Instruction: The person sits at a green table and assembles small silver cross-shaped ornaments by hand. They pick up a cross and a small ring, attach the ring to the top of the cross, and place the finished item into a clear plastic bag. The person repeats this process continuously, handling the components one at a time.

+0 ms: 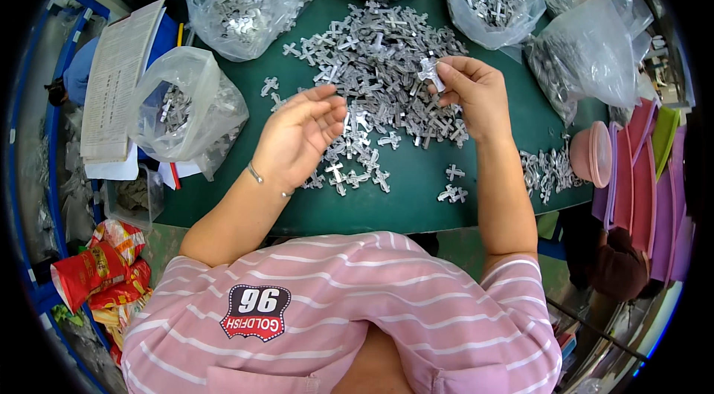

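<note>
Across a smooth, dark green table (416, 210), working at one heap of grey metal crosses (383, 59); counting at least five clear plastic bags (245, 4) around it. Holding left hand (297, 131) loosely open, seemingly empty, at its near-left; with right hand (476, 91), pinching one silvery metal cross (431, 75) over its right side, probably best gripping edges lightly.

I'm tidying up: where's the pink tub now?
In the head view, the pink tub is at the right edge of the table, beside small metal pieces.

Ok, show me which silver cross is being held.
The silver cross pinched in the right hand; the other loose crosses lie heaped or scattered on the green tabletop.
</note>
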Motion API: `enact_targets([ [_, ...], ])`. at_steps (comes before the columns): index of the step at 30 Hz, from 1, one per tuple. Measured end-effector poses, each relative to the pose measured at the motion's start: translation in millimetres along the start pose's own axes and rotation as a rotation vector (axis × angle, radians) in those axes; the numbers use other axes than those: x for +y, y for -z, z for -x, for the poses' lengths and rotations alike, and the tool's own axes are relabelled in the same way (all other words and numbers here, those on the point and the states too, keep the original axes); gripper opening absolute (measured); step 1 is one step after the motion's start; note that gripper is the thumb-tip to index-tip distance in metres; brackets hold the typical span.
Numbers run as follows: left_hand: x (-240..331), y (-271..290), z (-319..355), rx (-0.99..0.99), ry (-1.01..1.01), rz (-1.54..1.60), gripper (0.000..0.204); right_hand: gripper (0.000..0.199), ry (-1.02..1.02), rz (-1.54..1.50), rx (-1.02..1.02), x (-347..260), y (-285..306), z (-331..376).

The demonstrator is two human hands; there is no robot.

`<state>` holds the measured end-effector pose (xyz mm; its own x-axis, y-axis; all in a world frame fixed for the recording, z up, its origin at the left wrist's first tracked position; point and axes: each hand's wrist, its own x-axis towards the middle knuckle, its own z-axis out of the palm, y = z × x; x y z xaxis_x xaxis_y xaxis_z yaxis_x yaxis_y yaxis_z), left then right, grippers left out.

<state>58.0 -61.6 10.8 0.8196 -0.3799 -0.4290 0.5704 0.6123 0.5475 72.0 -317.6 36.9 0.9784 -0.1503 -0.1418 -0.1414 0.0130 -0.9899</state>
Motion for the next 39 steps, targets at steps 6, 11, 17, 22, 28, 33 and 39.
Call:
enact_targets([
  [6,-20.0,-22.5,6.4,-0.176,0.155,-0.028,0.035,0.019,-0.120,-0.361,-0.074,3.0,-7.7,27.0],
  [11,-24.8,-26.3,8.1,-0.222,0.331,0.135,0.038,0.012,0.327,0.363,-0.223,1.2,-36.8,66.2],
  [17,16.4,-23.3,-3.0,-0.141,0.161,0.123,0.039,0.009,0.649,0.522,0.045,19.0,-22.2,72.3],
  [22,88.0,-4.0,-41.7,-0.120,-0.250,0.567,0.041,0.011,0.545,0.596,0.204,20.8,0.5,63.1],
  [28,22.3,-28.2,-40.9,-0.009,-0.360,-0.460,0.030,0.039,0.679,0.977,0.202,43.2,-5.1,25.7],
  [33,-15.2,-45.5,-58.5,-0.254,-0.802,-1.241,0.031,0.041,0.713,1.080,0.106,49.9,-43.7,54.4],
  [39,-23.6,-61.8,-92.8,-0.379,-0.939,-1.599,0.028,0.024,0.844,0.642,-0.100,45.5,-29.6,58.6],
])
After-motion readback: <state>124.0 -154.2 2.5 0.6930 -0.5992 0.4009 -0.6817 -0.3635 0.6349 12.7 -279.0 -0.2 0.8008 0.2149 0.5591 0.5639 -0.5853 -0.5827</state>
